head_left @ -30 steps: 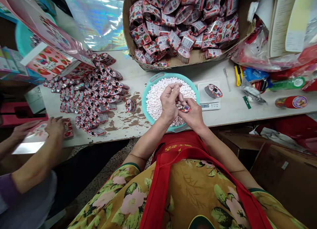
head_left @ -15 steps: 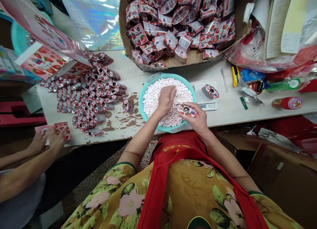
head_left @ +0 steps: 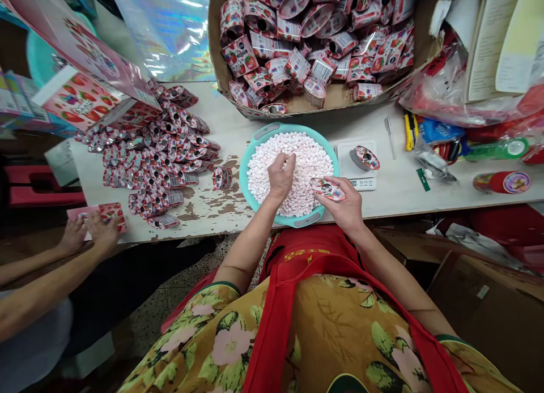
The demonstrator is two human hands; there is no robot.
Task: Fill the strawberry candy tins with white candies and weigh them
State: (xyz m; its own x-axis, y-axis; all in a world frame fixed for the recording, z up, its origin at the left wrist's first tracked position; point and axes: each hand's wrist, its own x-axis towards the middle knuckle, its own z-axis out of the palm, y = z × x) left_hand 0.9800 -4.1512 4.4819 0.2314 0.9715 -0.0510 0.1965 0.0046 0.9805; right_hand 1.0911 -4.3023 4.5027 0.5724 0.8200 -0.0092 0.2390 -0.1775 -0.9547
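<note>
My left hand (head_left: 281,176) is over the small white candy-like pieces (head_left: 304,155) heaped in a turquoise basin (head_left: 245,180). Its fingers are curled together, and whatever they may hold is hidden. At the basin's right rim, my right hand (head_left: 347,205) grips a small oval strawberry-printed container (head_left: 327,189), its top with a dark round hole turned up. A similar container (head_left: 364,157) rests on a white digital scale (head_left: 346,162) just right of the basin. Another one (head_left: 221,178) stands alone on the table, left of the basin.
Many such containers (head_left: 157,155) stand packed in rows at left. A cardboard carton (head_left: 238,111) behind the basin holds more. Another person's hands (head_left: 100,229) press on a printed pink box (head_left: 117,212). A pipette (head_left: 390,137), yellow cutter (head_left: 410,131) and red jar (head_left: 504,182) lie at right.
My left hand has drawn slightly lower and its fingers have closed more tightly over the white pieces. My right hand still grips the container. The whole view has shifted a little.
</note>
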